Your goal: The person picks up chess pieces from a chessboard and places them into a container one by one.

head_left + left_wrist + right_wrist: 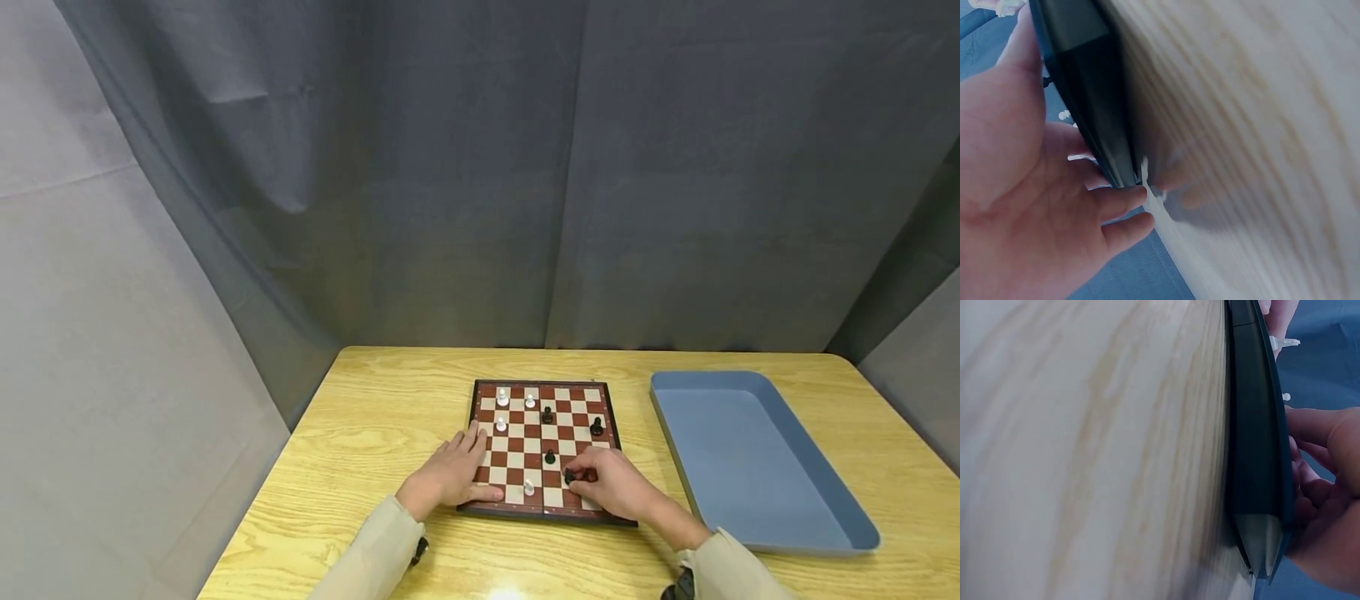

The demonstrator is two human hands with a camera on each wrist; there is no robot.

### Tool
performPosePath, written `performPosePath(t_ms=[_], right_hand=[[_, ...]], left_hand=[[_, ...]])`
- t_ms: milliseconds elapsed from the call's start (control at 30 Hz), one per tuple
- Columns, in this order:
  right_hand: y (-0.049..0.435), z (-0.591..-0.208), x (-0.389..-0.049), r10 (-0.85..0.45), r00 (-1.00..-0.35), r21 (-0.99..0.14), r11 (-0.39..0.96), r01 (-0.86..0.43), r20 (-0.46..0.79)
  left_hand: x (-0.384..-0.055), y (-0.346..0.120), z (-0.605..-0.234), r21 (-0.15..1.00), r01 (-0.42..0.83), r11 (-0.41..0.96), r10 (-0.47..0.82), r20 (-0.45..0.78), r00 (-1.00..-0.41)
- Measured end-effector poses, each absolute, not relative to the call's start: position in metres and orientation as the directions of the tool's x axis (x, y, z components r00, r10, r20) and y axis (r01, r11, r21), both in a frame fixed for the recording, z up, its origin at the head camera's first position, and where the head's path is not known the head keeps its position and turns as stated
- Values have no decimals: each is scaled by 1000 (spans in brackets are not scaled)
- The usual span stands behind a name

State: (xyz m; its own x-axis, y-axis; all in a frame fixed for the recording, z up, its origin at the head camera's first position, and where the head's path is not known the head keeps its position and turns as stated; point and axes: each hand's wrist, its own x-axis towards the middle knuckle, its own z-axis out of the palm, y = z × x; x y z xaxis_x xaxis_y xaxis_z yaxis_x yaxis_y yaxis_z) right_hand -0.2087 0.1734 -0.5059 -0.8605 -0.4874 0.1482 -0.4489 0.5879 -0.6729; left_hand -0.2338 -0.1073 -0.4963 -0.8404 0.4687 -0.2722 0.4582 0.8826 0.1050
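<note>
A folding chessboard (515,458) with dark red and cream squares lies on the table. My left hand (453,473) rests on its left edge, fingers spread and fairly straight; in the left wrist view the hand (1041,181) lies along the board's dark side (1085,81). Over the near right part, my right hand (611,482) pinches a black chess piece (569,476) between thumb and fingers. Black pieces stand nearby, among them a pawn (550,457) and a larger piece (597,427). White pieces include one (528,487) near the front edge and another (502,397) at the back left.
A blue-grey tray (765,467) stands right of the board on the wood-grain table (375,400). Grey curtains (450,167) hang behind the table and at its left. Dark bands show at both wrists.
</note>
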Motion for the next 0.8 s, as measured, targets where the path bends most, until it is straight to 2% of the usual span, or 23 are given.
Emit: performPosePath(t_ms=[400,800], right_hand=[[178,-505,-212,-439,-888,-686,605,-405,137],[192,-482,-212,-397,-906,-734,571,-368,145]], left_hand=[[-235,-108,-495,146,467,872,489,-275,-827],[-234,-109,-497,175,443,879,476,-284,-832]])
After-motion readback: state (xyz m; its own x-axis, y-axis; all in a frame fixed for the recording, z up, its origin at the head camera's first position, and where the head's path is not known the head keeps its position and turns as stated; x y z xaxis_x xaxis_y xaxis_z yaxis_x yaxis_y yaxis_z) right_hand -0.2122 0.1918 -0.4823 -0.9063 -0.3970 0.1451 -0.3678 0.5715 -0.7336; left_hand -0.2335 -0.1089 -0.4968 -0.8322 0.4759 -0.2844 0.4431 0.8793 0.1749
